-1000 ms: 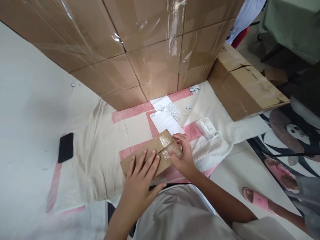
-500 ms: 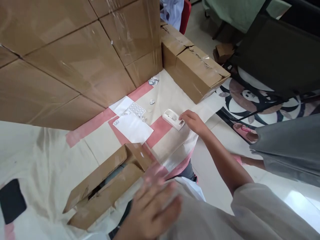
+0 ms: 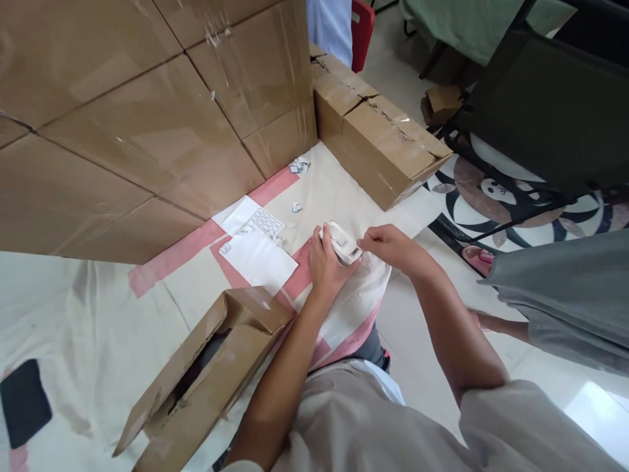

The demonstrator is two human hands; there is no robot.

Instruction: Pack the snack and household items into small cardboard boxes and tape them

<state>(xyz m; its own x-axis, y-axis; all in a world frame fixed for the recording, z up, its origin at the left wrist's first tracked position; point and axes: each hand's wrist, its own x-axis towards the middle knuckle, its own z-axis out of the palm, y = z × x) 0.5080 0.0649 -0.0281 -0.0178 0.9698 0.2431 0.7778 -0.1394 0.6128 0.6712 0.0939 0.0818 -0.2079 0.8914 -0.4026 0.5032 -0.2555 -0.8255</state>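
Observation:
A small white tape dispenser (image 3: 343, 242) lies on the cream and pink cloth (image 3: 147, 314). My left hand (image 3: 324, 265) is curled around its left side and holds it. My right hand (image 3: 388, 244) pinches at its right end, fingers closed; what they hold is too small to make out. A flat brown cardboard box (image 3: 206, 367) with its flaps sprung open lies near my left forearm, untouched.
A wall of stacked brown cartons (image 3: 147, 111) wrapped in film stands behind. Another long carton (image 3: 378, 137) lies to the right. A white sheet with small labels (image 3: 255, 246) lies on the cloth. A black phone (image 3: 22, 403) sits far left. Another person's foot in a pink sandal (image 3: 479, 259) is at right.
My left hand left the cardboard box and came to the tape dispenser. My right hand, which reached the dispenser, now pinches its end. The box flaps have sprung open.

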